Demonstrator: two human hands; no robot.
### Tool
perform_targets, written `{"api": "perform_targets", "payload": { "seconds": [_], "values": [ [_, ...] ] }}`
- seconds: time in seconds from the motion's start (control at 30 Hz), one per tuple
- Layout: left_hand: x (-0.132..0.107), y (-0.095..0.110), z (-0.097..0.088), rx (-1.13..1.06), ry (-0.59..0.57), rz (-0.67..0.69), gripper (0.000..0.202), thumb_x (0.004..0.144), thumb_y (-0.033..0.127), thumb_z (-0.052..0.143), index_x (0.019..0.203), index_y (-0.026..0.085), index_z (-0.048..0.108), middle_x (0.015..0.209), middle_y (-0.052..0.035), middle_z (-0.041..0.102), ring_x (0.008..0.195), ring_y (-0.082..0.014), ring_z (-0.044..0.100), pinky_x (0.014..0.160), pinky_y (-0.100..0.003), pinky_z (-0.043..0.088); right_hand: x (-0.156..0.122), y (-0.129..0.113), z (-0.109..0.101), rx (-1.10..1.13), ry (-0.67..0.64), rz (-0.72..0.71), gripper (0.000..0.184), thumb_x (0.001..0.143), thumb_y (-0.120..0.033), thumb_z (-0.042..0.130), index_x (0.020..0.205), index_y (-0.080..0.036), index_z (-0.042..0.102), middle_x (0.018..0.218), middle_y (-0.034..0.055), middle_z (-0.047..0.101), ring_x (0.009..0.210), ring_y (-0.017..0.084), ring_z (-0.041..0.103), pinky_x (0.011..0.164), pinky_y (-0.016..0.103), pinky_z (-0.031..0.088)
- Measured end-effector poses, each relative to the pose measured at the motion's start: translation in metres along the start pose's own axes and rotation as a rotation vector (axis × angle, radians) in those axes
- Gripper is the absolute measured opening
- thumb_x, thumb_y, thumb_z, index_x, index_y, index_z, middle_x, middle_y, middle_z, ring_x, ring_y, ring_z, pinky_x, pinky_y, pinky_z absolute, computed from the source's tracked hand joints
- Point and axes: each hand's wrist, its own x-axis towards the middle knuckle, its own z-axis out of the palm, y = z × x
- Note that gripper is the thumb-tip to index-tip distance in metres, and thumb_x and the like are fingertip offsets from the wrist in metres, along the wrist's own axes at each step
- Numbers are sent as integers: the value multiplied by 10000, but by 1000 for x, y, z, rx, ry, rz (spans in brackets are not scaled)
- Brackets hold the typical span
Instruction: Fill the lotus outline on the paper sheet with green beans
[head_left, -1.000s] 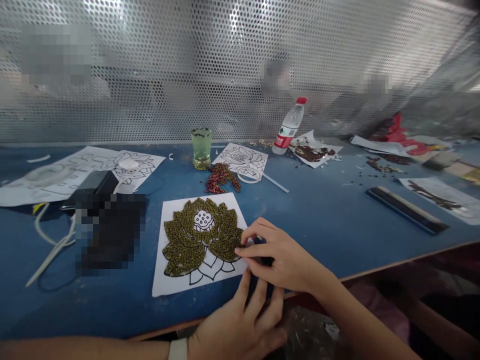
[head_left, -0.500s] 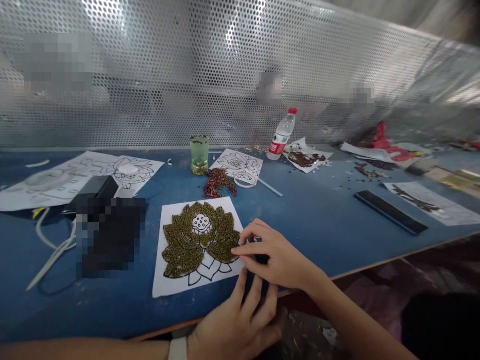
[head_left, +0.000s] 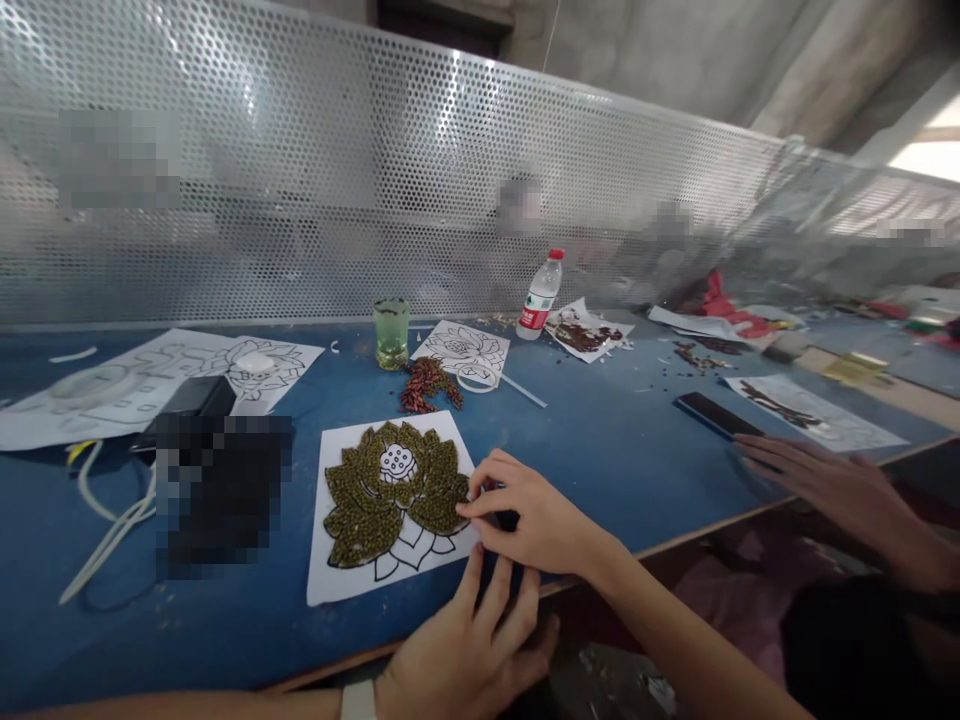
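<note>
A white sheet with a lotus outline (head_left: 390,500) lies near the front edge of the blue table (head_left: 615,440); most petals are covered with green beans, the lower ones are bare. My right hand (head_left: 525,515) rests at the sheet's right edge, thumb and forefinger pinched together on something I cannot make out. My left hand (head_left: 472,650) lies below it at the table's edge, fingers stretched out flat toward the sheet's lower right corner, holding nothing.
Another person's hand (head_left: 817,480) reaches in at the right, near a dark flat bar (head_left: 716,415). Behind the sheet lie a pile of red beans (head_left: 427,385), a green glass (head_left: 391,333), a blank lotus sheet (head_left: 461,350) and a water bottle (head_left: 541,293). Papers, cables and a perforated metal screen (head_left: 375,200) stand left and behind.
The view has tilted up and to the right. Another person's hand has come into view at the right. My own hands have hardly shifted at the sheet's right edge.
</note>
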Motion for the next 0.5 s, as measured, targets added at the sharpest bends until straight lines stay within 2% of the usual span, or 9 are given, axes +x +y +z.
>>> {"api": "perform_targets", "payload": {
  "seconds": [0.1, 0.2, 0.33, 0.43, 0.5],
  "values": [
    [1, 0, 2, 5, 15, -7, 451, 1108, 381, 453, 1520, 277, 606, 1475, -125, 645, 1246, -340, 664, 1082, -575, 355, 1, 2, -3, 60, 20, 7, 219, 991, -185, 665, 1070, -271, 850, 1039, 60, 704, 988, 214, 610, 899, 404, 533],
    [1, -1, 2, 11, 25, -3, 454, 1106, 390, 476, 1529, 268, 590, 1489, -134, 639, 1301, -368, 647, 1084, -582, 352, 15, 3, -12, 41, 13, 58, 242, 1003, -219, 667, 1170, -287, 828, 1075, 65, 718, 1032, 226, 640, 951, 424, 539],
    [2, -3, 4, 17, 48, 8, 439, 1108, 398, 487, 1511, 266, 600, 1469, -122, 654, 1292, -365, 660, 1079, -583, 350, 67, 20, -29, -199, -127, 180, 299, 1078, -332, 600, 1318, -284, 770, 1222, 99, 727, 1163, 255, 654, 1000, 427, 547],
    [2, -3, 9, 26, 78, -6, 413, 1110, 397, 463, 1477, 293, 623, 1439, -92, 673, 1248, -341, 680, 1066, -576, 355, 115, 53, -34, -306, -147, 249, 326, 1084, -326, 592, 1356, -222, 739, 1306, 154, 706, 1209, 303, 655, 975, 463, 571],
    [2, -3, 12, 64, 91, -8, 400, 1106, 358, 452, 1452, 292, 641, 1447, -75, 667, 1248, -316, 675, 1065, -558, 366, 139, 77, -33, -364, -179, 286, 316, 1063, -350, 665, 1340, -205, 713, 1334, 144, 698, 1180, 283, 679, 984, 471, 592]
  ]
}}
